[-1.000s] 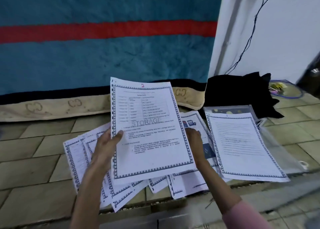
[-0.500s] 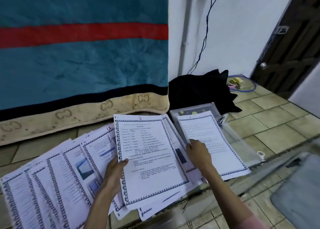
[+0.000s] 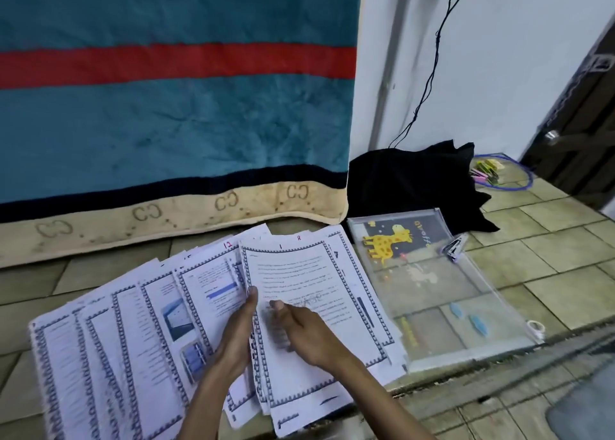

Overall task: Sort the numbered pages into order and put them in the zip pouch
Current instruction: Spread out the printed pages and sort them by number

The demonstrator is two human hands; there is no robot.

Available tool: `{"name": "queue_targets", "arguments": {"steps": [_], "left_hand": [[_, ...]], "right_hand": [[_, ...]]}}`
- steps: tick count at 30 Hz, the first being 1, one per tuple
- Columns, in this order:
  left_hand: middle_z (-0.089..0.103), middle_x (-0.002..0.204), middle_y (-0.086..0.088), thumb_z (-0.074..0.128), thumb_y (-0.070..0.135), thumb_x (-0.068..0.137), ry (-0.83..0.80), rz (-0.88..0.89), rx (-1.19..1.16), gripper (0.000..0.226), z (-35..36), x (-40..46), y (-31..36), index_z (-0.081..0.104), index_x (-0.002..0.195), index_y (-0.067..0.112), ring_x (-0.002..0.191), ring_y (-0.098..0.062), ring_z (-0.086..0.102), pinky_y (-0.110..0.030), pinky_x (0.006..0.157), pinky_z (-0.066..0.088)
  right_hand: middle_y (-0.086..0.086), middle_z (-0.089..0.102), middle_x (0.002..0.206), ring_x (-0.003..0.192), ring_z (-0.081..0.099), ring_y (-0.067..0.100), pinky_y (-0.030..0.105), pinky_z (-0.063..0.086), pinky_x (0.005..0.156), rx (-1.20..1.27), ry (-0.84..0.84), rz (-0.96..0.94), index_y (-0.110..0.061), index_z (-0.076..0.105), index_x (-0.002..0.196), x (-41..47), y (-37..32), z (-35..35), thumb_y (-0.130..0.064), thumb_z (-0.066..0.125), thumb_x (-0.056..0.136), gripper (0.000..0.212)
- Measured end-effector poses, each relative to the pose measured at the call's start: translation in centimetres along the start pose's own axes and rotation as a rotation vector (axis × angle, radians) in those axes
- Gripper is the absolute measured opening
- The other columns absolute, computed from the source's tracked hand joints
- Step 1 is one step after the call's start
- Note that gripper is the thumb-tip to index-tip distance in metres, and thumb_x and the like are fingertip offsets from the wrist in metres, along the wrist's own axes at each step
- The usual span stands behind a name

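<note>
Head view: a fan of pages is spread over the tiled floor, with a smaller stack lying at its right end. The top sheet of that stack is marked 1 at its upper edge; a sheet marked 12 shows just behind it on the left, and another red mark, possibly an 8, is seen further back. The left hand is closed on the left edge of the stack, thumb on top and fingers hidden beneath. The right hand rests on the top sheet with fingers curled down against the paper; whether a sheet is pinched cannot be told. The two hands are close together, almost touching.

The pouch lies flat just beside the pages on the right, clear, with a giraffe print inside its far end. Its zip state cannot be read. A stapler sits on its far right edge, and a black cloth lies behind it.

The sheets are judged light, thin and limp, likely to slide over each other and to crease if gripped hard. A single page is best lifted by an edge or corner; the sorted stack should be squared and held along one long side. The pouch is soft and will probably need its mouth held open.
</note>
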State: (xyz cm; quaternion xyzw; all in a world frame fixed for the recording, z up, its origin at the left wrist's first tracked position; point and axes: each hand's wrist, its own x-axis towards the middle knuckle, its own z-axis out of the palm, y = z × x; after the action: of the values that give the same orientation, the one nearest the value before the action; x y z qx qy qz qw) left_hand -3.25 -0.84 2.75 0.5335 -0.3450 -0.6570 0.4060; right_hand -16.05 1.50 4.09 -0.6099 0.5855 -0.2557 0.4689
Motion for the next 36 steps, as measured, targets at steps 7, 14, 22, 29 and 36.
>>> {"name": "queue_targets", "arguments": {"steps": [7,14,22,29,36], "left_hand": [[0.062,0.115,-0.002,0.055,0.0,0.089,0.081,0.127,0.153,0.041,-0.9,-0.9,0.8,0.051,0.127,0.016,0.107,-0.02,0.058,-0.034,0.098,0.043],[0.072,0.1,0.008,0.057,0.006,0.088,-0.098,0.129,0.032,0.029,1.0,-0.6,2.6,0.061,0.111,0.023,0.092,-0.01,0.068,-0.025,0.075,0.056],[0.066,0.11,-0.003,0.057,0.016,0.091,-0.05,0.039,0.118,0.02,3.1,0.0,1.3,0.057,0.111,0.02,0.092,-0.023,0.069,-0.033,0.078,0.056],[0.064,0.109,-0.004,0.058,0.013,0.091,0.069,0.009,0.13,0.02,1.7,0.3,0.9,0.056,0.11,0.017,0.085,-0.018,0.065,-0.027,0.069,0.053],[0.066,0.103,-0.002,0.059,0.006,0.088,0.292,0.095,0.364,0.027,-1.5,0.6,-0.1,0.058,0.114,0.011,0.1,-0.025,0.063,-0.028,0.081,0.047]], "right_hand": [[0.003,0.053,0.134,0.125,0.046,0.018,0.022,0.035,0.102,-0.097,0.558,-0.039,-0.01,0.05,0.132,0.8,2.8,-3.9,-0.025,0.058,0.091,0.044],[0.014,0.071,0.103,0.091,0.067,0.023,0.039,0.053,0.087,0.491,0.359,0.2,-0.002,0.067,0.105,-0.8,4.9,-9.6,-0.011,0.064,0.086,0.021],[0.026,0.067,0.095,0.092,0.064,0.037,0.032,0.037,0.068,-0.079,0.789,0.331,0.006,0.064,0.1,-3.2,10.0,-18.5,-0.009,0.065,0.084,0.021],[0.032,0.055,0.12,0.112,0.049,0.046,0.05,0.044,0.089,-0.453,0.863,0.478,0.002,0.049,0.126,-1.6,12.2,-18.2,-0.009,0.066,0.079,0.052],[0.024,0.042,0.138,0.127,0.033,0.042,0.053,0.032,0.101,-0.581,0.85,0.21,-0.005,0.046,0.133,0.8,7.9,-12.8,-0.008,0.061,0.084,0.051]]}}
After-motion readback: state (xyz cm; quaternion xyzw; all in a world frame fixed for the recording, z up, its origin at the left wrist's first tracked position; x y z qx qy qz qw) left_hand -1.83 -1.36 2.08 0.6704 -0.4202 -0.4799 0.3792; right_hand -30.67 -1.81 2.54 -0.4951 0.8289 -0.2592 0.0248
